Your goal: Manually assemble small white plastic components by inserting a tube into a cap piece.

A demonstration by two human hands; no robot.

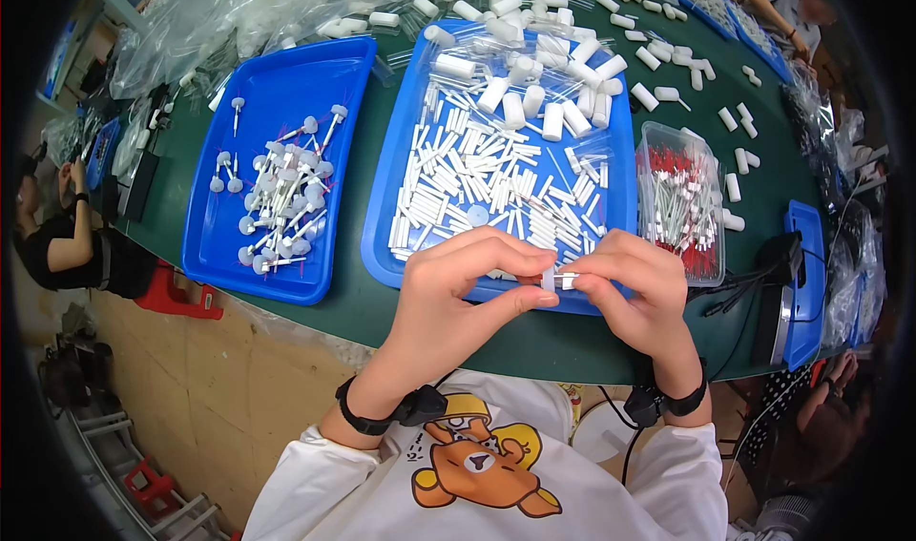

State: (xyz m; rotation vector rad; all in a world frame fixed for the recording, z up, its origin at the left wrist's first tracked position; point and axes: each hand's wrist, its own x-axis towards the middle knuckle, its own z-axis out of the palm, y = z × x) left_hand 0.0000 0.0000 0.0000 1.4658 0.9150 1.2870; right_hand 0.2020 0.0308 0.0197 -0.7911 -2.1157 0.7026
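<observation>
Where the dark green table [534,341] curves across the view, its near edge lies just above the person's chest, and bare tan floor shows to the lower left, with a red stool [176,298] beside a seated co-worker. Two blue trays rest on the table: the left tray [286,73] holds white capped pieces with pink tips, and the middle tray [382,207] holds loose white sticks and white cylinders. A clear plastic box [682,197] of red-tipped white pieces stands to the right of it, and white cylinders and clear bags lie scattered across the far side.

The left hand [458,298] and the right hand [634,288] meet over the near rim of the middle tray. Both are pinched narrow, thumb against fingertips, on a small white tube [560,280] held between them. Its long axis runs left to right, roughly level and parallel to the table edge. Which end is the tip cannot be told.
</observation>
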